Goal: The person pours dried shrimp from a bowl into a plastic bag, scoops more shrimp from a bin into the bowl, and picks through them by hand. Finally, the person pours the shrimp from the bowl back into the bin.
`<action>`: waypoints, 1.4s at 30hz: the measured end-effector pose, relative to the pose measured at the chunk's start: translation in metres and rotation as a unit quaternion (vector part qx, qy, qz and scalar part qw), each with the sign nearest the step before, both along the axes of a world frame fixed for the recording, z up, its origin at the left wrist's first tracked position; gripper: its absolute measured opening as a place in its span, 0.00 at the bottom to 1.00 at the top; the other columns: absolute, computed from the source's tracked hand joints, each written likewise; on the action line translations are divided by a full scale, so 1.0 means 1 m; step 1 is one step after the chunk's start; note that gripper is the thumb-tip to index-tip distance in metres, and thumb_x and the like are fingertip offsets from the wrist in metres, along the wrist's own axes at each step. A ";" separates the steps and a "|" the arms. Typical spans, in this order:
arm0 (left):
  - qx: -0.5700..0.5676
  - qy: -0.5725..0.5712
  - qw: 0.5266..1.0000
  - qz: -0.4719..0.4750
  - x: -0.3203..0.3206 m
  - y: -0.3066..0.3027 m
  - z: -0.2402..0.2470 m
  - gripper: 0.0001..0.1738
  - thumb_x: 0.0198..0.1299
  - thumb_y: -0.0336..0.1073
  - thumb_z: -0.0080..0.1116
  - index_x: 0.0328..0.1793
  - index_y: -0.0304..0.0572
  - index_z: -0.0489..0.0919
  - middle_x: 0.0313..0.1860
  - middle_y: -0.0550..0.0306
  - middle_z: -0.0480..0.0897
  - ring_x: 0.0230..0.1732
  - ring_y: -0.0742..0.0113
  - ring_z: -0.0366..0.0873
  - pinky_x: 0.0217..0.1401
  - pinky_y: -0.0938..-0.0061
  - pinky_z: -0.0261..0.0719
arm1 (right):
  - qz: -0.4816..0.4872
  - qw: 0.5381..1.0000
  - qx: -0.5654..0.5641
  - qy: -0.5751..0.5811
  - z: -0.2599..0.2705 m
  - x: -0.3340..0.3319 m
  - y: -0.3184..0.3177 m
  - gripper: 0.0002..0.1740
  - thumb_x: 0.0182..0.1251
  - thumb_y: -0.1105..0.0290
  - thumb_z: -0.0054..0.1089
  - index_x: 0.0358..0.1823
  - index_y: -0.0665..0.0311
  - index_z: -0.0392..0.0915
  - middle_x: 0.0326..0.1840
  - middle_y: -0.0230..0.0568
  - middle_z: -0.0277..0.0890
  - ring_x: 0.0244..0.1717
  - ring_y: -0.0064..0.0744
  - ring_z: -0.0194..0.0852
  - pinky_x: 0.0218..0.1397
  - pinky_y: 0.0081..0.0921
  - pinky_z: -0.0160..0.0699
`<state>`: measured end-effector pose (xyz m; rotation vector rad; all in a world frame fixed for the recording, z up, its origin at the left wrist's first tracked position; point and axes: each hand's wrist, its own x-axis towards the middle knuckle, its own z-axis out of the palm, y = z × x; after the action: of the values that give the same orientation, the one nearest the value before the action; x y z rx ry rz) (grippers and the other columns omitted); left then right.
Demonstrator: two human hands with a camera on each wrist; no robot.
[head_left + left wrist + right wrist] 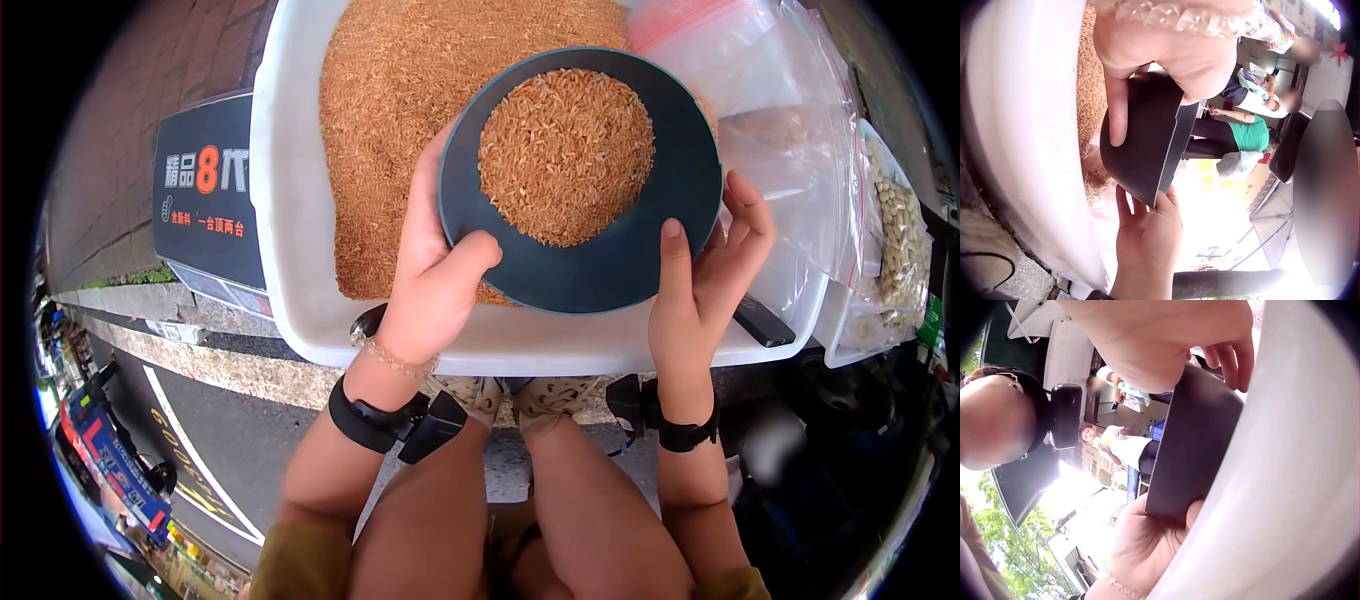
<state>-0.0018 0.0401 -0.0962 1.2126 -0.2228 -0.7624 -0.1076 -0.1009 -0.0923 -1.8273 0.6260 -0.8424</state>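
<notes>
Both hands hold a dark, wide, shallow bowl over a white tub. A round heap of reddish-brown grain lies in the bowl. My left hand grips the bowl's left side, thumb over the rim and fingers under it. On the right, my right hand grips the rim with its thumb on the inner wall and its fingers around the outside. The bowl's dark underside shows in the left wrist view, with fingers spread against it. Loose grain of the same kind fills much of the tub below.
Clear plastic bags lie in the tub's right part. A black handheld object rests by its front right edge. Left of the tub stands a black box with printed lettering; at the right, a bag of pale peanut-like pieces.
</notes>
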 end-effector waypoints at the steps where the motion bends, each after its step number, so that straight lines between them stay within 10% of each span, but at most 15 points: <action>1: -0.019 -0.017 1.000 0.006 -0.001 -0.001 0.000 0.40 0.41 0.20 0.39 0.67 0.36 0.49 0.61 0.55 0.60 0.62 0.70 0.56 0.64 0.74 0.53 | 0.025 0.999 0.007 0.040 -0.004 -0.002 -0.001 0.31 0.58 0.80 0.47 0.62 0.68 0.44 0.57 0.45 0.56 0.58 0.30 0.56 0.59 0.25 0.55; 6: -0.049 -0.039 0.998 0.018 0.001 0.000 -0.002 0.40 0.41 0.20 0.40 0.67 0.36 0.49 0.62 0.54 0.59 0.63 0.69 0.54 0.65 0.73 0.52 | 0.077 0.964 0.254 0.023 -0.011 0.000 0.010 0.33 0.57 0.82 0.46 0.63 0.68 0.45 0.59 0.41 0.55 0.57 0.25 0.54 0.60 0.22 0.53; 8: -0.036 -0.045 0.997 0.052 0.000 0.000 -0.005 0.41 0.38 0.17 0.39 0.67 0.38 0.52 0.52 0.58 0.67 0.49 0.73 0.66 0.47 0.82 0.67 | 0.095 0.951 0.293 0.025 -0.012 0.000 0.007 0.32 0.55 0.84 0.44 0.62 0.68 0.48 0.56 0.40 0.58 0.56 0.24 0.56 0.59 0.21 0.54; 14: -0.029 -0.044 0.998 0.029 0.002 0.001 -0.002 0.41 0.40 0.19 0.38 0.67 0.37 0.49 0.62 0.55 0.59 0.62 0.71 0.56 0.61 0.77 0.58 | 0.087 0.946 0.312 0.025 -0.015 -0.003 0.007 0.32 0.52 0.86 0.42 0.61 0.67 0.51 0.55 0.38 0.60 0.54 0.22 0.57 0.58 0.21 0.56; 30: -0.025 -0.007 0.999 0.036 0.002 0.002 0.000 0.41 0.40 0.19 0.39 0.67 0.38 0.49 0.60 0.55 0.61 0.60 0.70 0.58 0.59 0.77 0.60 | 0.076 0.941 0.327 0.032 -0.011 -0.005 0.010 0.33 0.49 0.84 0.45 0.60 0.67 0.51 0.52 0.37 0.61 0.51 0.22 0.58 0.54 0.21 0.61; 33: -0.041 -0.014 0.999 0.033 0.002 0.001 -0.003 0.41 0.40 0.19 0.39 0.67 0.38 0.49 0.61 0.55 0.60 0.61 0.69 0.56 0.62 0.75 0.56 | 0.075 0.949 0.301 0.048 -0.012 -0.002 0.009 0.35 0.48 0.83 0.48 0.61 0.66 0.50 0.51 0.38 0.62 0.48 0.24 0.60 0.55 0.24 0.59; 35: -0.029 -0.062 0.997 0.039 0.002 0.000 -0.007 0.42 0.39 0.16 0.38 0.68 0.39 0.50 0.53 0.58 0.67 0.49 0.75 0.66 0.46 0.84 0.67 | -0.036 0.991 -0.124 0.038 -0.004 0.008 0.008 0.33 0.46 0.80 0.54 0.58 0.66 0.57 0.45 0.37 0.65 0.42 0.28 0.62 0.51 0.26 0.58; 38: 0.001 -0.079 0.997 0.020 0.001 0.000 -0.007 0.41 0.39 0.16 0.39 0.68 0.37 0.50 0.55 0.58 0.66 0.50 0.77 0.65 0.45 0.85 0.67 | 0.022 0.947 -0.295 0.128 0.033 0.007 0.011 0.28 0.41 0.78 0.60 0.49 0.64 0.68 0.37 0.36 0.66 0.35 0.32 0.62 0.45 0.26 0.55; 42: -0.026 -0.072 0.995 -0.057 0.004 -0.002 -0.007 0.40 0.41 0.18 0.38 0.67 0.36 0.48 0.61 0.52 0.58 0.64 0.66 0.53 0.66 0.73 0.49 | 0.188 0.954 -0.138 0.189 0.044 0.027 0.022 0.11 0.42 0.78 0.60 0.31 0.62 0.74 0.28 0.38 0.66 0.28 0.39 0.68 0.31 0.30 0.65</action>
<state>0.0018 0.0381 -0.1030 1.2150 -0.4308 -0.7631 -0.0804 -0.0787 -0.0487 -2.2971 0.3828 -0.3344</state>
